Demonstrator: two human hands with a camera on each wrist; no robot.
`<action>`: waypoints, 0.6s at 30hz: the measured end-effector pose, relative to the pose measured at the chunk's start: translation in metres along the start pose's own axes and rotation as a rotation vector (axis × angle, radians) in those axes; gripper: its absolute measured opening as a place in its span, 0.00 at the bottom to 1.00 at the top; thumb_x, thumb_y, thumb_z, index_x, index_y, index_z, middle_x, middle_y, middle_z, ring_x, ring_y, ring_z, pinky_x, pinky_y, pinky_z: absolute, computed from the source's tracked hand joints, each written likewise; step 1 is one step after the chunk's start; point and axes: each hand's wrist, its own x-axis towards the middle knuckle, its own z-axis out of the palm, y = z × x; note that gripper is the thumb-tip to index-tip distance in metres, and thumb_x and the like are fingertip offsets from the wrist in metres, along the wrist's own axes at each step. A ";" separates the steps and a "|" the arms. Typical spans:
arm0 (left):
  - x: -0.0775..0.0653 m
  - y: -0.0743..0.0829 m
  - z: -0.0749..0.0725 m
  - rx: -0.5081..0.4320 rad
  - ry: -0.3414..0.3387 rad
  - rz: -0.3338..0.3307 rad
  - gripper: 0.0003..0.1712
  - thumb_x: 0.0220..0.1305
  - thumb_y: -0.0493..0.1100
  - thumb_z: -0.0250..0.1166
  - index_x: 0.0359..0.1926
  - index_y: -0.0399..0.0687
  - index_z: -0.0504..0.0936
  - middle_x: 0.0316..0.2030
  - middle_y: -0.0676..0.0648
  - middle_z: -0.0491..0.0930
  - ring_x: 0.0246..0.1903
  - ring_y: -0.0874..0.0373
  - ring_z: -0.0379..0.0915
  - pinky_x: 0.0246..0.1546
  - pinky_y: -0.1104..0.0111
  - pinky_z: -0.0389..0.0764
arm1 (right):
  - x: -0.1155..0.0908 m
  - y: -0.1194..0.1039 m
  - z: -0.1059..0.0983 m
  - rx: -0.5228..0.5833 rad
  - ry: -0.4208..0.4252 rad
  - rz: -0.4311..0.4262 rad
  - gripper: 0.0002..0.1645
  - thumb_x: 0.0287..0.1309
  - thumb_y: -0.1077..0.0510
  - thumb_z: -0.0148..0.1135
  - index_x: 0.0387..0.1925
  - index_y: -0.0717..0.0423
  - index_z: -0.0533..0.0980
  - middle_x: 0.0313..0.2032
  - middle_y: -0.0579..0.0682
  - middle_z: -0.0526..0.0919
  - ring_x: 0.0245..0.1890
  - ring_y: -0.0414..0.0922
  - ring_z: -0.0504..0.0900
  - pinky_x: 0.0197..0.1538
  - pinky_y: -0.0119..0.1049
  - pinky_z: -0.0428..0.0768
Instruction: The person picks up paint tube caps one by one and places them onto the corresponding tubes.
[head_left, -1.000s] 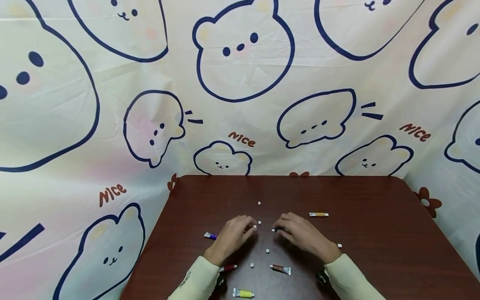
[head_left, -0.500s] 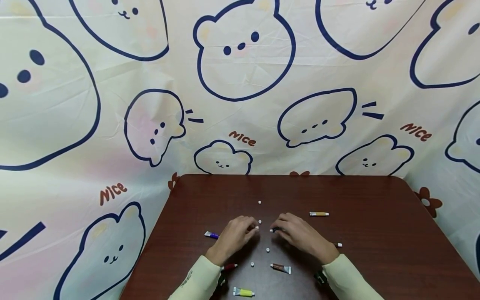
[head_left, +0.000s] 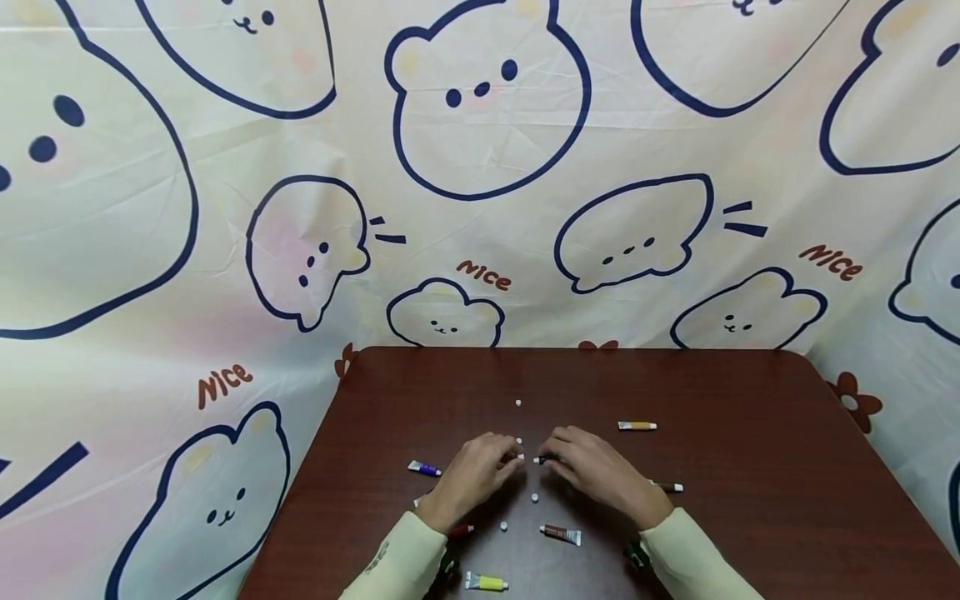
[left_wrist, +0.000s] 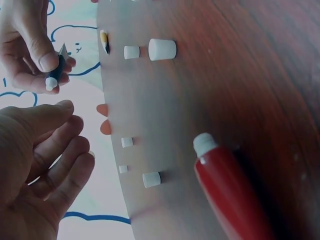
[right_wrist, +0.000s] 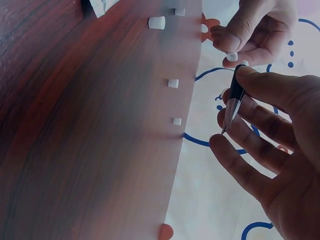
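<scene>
Near the middle of the table, my left hand pinches a small white cap between thumb and forefinger. Facing it, my right hand holds a dark blue or black paint tube by thumb and fingers. The tube's white nozzle end points toward the left hand. In the right wrist view, cap and nozzle are close to each other; the head view has a small gap between them. The left wrist view hides the cap behind the left fingers.
Several white caps, one being a near cap, lie along the table's middle. Around them are purple, red, yellow, brown and ochre tubes. A dark tube sits by the right wrist.
Both hands have drawn nearer to each other, the left moving right with the cap and the right moving left with the tube. More of the dark tube by the right wrist shows.
</scene>
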 end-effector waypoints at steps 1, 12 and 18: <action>0.000 0.001 0.000 0.002 -0.001 0.004 0.05 0.73 0.43 0.75 0.46 0.49 0.90 0.40 0.54 0.91 0.41 0.62 0.85 0.43 0.68 0.87 | 0.000 0.000 0.000 0.004 0.004 -0.008 0.08 0.71 0.56 0.74 0.50 0.47 0.86 0.44 0.41 0.84 0.40 0.35 0.80 0.42 0.33 0.84; 0.001 0.004 0.000 0.005 -0.011 0.032 0.06 0.75 0.45 0.73 0.47 0.50 0.90 0.42 0.55 0.91 0.43 0.63 0.85 0.46 0.68 0.87 | 0.003 -0.002 0.001 -0.006 0.014 -0.043 0.07 0.72 0.55 0.73 0.49 0.48 0.87 0.43 0.42 0.84 0.38 0.34 0.79 0.40 0.32 0.83; 0.001 0.005 0.000 0.006 -0.008 0.044 0.05 0.75 0.45 0.72 0.47 0.51 0.91 0.42 0.55 0.91 0.44 0.63 0.85 0.46 0.69 0.87 | 0.003 -0.002 0.002 -0.008 0.031 -0.051 0.08 0.71 0.55 0.74 0.49 0.48 0.88 0.42 0.41 0.85 0.39 0.34 0.80 0.41 0.32 0.84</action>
